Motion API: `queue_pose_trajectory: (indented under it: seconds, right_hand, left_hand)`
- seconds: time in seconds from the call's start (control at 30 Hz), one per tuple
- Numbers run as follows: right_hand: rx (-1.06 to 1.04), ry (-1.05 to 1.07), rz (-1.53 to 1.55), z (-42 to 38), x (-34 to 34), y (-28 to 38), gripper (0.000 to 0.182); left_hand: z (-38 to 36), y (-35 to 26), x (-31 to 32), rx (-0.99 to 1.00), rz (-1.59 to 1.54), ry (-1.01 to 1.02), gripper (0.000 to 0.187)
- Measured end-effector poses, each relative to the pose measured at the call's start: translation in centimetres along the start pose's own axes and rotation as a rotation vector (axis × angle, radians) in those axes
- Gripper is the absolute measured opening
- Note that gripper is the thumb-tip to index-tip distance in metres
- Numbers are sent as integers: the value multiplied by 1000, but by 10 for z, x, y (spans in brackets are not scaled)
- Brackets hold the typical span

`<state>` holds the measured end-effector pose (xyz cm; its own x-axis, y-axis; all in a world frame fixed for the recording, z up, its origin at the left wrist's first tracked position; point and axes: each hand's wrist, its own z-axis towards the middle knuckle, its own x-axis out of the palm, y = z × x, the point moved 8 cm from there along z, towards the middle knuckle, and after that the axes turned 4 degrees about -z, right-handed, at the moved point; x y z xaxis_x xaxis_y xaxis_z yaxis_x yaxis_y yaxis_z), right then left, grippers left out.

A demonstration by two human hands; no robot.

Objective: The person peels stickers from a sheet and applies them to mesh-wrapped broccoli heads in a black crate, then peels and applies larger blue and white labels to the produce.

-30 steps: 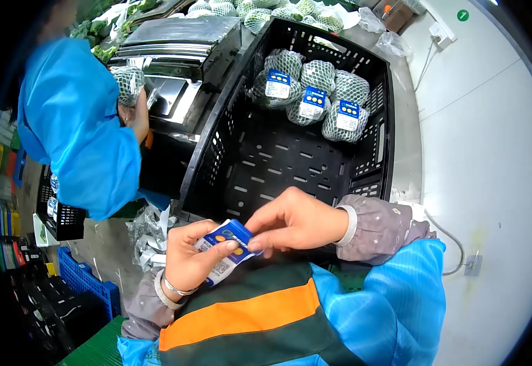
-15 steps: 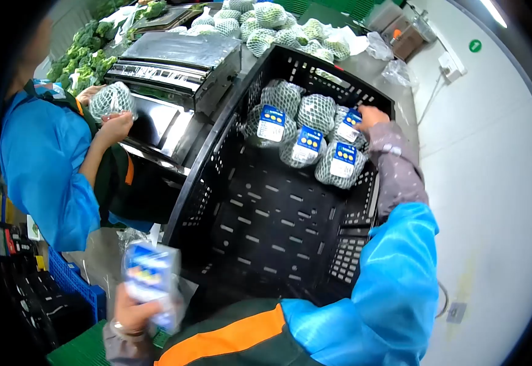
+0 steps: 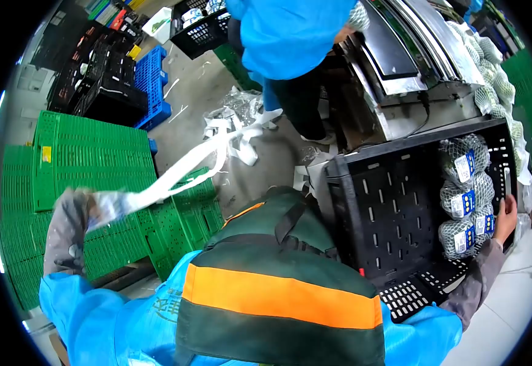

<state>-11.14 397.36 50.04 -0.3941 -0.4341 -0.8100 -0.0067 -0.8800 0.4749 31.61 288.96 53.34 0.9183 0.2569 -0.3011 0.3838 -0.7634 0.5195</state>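
My left hand (image 3: 89,206), blurred by motion, is closed around a bundle of blue-and-white labels (image 3: 111,207) above the green crates. A long white backing strip (image 3: 186,163) trails from the bundle toward the floor. On the other side, my right hand (image 3: 506,218) rests at the edge of the black crate (image 3: 363,160), beside the netted produce. Its fingers are partly apart, with nothing visible in them. Several net-wrapped pieces (image 3: 455,236) lie along one end of the crate, most with a blue-and-white label on top.
A co-worker in a blue smock (image 3: 290,36) stands at a wrapping machine (image 3: 424,55). Green crates (image 3: 95,146) are stacked at the left, with a blue pallet (image 3: 152,85) behind. Scraps of backing (image 3: 244,146) litter the floor. More netted produce (image 3: 488,91) lies beyond the machine.
The view has swung left and down. My left hand has moved outward with the labels, its strip now stretched out. My right hand has come off the labelled piece to the crate's edge.
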Motion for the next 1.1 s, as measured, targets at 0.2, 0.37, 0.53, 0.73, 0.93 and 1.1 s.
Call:
queue_pose_trajectory:
  seconds: [0.2,0.37,0.53,0.73,0.93,1.1]
  right_hand:
    - [-199,656,861,-139,38,423,35]
    - [49,1382,1069,-257,108,484,46]
    - [190,1064,1061,-261,91,464,23]
    - [269,937,961,-262,69,420,21]
    - [-84,530,587,-184,-28,347,15]
    - [67,154,580,-140,-142,243,20]
  left_hand:
    - [-200,-343,-123,1521,-604,-342,32]
    - [-257,-401,-97,1765,-623,15,24]
    - [-272,-423,-96,1763,-974,65,24]
    - [-268,-442,-98,1697,-899,-200,36]
    - [-269,-423,-90,1691,-507,46,22]
    - [-263,-417,-97,1879,-437,-24,24]
